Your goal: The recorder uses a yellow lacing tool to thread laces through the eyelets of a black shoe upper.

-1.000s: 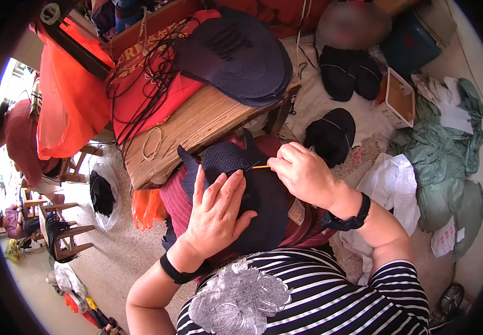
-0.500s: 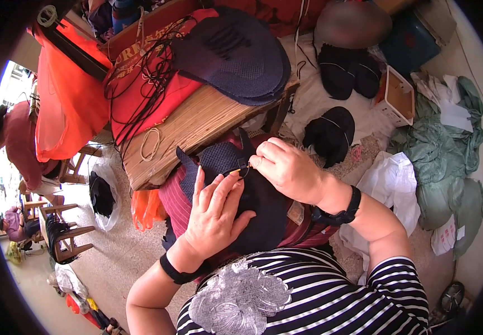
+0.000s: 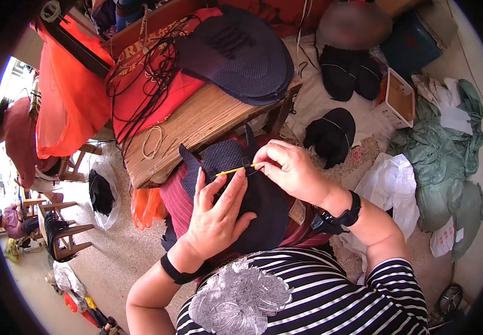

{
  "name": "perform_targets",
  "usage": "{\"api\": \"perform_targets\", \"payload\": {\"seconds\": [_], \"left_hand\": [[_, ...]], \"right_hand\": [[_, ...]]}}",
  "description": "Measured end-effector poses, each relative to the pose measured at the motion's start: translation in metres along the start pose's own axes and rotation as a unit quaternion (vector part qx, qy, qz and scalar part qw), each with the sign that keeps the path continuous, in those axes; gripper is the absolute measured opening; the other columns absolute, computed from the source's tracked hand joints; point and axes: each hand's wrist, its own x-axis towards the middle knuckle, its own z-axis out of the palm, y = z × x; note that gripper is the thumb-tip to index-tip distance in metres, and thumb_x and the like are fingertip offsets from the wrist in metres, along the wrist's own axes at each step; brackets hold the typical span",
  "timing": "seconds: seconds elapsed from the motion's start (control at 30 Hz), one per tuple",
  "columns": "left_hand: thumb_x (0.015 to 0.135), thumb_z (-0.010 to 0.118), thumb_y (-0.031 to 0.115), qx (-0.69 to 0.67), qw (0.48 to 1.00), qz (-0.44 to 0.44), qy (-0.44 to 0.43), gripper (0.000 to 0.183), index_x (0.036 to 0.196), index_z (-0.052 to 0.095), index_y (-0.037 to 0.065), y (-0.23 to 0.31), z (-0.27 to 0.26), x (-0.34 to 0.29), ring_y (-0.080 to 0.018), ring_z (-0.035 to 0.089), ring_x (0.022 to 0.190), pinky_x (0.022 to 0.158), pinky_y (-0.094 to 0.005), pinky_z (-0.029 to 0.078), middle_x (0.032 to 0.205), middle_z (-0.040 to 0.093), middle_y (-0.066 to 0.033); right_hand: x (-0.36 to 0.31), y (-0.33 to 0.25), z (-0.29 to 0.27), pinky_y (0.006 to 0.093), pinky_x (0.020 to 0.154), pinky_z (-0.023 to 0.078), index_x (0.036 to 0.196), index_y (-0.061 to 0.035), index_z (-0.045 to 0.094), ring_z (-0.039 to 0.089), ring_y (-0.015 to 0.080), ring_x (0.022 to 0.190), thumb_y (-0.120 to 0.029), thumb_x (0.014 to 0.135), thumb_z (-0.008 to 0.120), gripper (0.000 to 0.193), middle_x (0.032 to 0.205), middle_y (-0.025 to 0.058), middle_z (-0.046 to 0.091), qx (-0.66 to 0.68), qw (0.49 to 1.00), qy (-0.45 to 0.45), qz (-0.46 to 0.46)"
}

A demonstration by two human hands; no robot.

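On my lap lies a dark navy fabric piece (image 3: 224,155) with a textured mesh face and two strap-like ends sticking up. My left hand (image 3: 214,211) rests flat on it, fingers stretched out toward a thin yellow stick (image 3: 229,171). Beyond the left fingertips, my right hand (image 3: 286,169) pinches the right end of this stick between thumb and fingers. The stick lies across the fabric, passing by a small dark tab. Whether it runs through the tab I cannot tell. Smooth dark cloth (image 3: 263,215) spreads below, over maroon striped fabric (image 3: 175,196).
Ahead stands a wooden table (image 3: 196,124) bearing stacked navy mesh pieces (image 3: 241,56), black cords (image 3: 160,78) and a cord loop (image 3: 152,142). Black bundles (image 3: 331,137), a white box (image 3: 398,100) and green sheeting (image 3: 442,151) lie at right. Stools (image 3: 65,231) and people are at left.
The yellow stick now shows along much more of its length, slanting between my hands. My right hand has shifted slightly right and down; my left hand stays nearly in place.
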Motion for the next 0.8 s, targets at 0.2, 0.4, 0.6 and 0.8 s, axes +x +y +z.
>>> {"api": "perform_targets", "payload": {"seconds": [0.2,0.4,0.6,0.8], "left_hand": [[0.079,0.08,0.03,-0.005,1.0,-0.011,0.0,0.074,0.142,0.057,0.0,0.0,0.001,-0.005,-0.0342,0.045,0.134,0.12,-0.0617,0.026,0.157,0.045,-0.0094],[0.08,0.078,0.034,0.001,1.0,-0.026,0.005,0.071,0.14,0.059,0.002,0.003,0.001,-0.004,-0.0309,0.043,0.133,0.12,-0.0607,0.027,0.157,0.045,-0.006],[0.081,0.079,0.028,0.037,0.999,0.008,0.005,0.068,0.142,0.06,0.005,-0.002,-0.006,-0.001,-0.0315,0.046,0.133,0.122,-0.0601,0.023,0.155,0.048,-0.004],[0.082,0.077,0.027,0.005,1.0,0.029,0.006,0.06,0.137,0.064,0.006,-0.009,-0.013,0.005,-0.0286,0.05,0.126,0.123,-0.0595,0.023,0.15,0.055,-0.0031]], "right_hand": [[-0.004,0.002,0.008,0.0298,0.074,0.054,0.104,-0.0005,0.064,0.065,0.0146,0.085,-0.004,0.096,0.066,0.009,0.093,0.0068,0.065,0.169,0.979,-0.01,0.115],[-0.023,0.003,0.006,0.0191,0.073,0.048,0.113,-0.0042,0.066,0.06,0.0032,0.086,-0.013,0.1,0.069,0.016,0.095,-0.0036,0.066,0.276,0.923,-0.058,0.264],[-0.02,-0.016,0.018,0.0206,0.077,0.047,0.114,-0.0054,0.069,0.06,0.0024,0.09,-0.022,0.101,0.069,0.021,0.101,-0.0039,0.069,0.306,0.915,0.01,0.262],[-0.02,-0.01,0.023,0.0218,0.071,0.047,0.108,-0.004,0.069,0.059,0.0043,0.082,-0.021,0.101,0.068,0.019,0.094,-0.0007,0.068,0.339,0.892,0.056,0.292]]}}
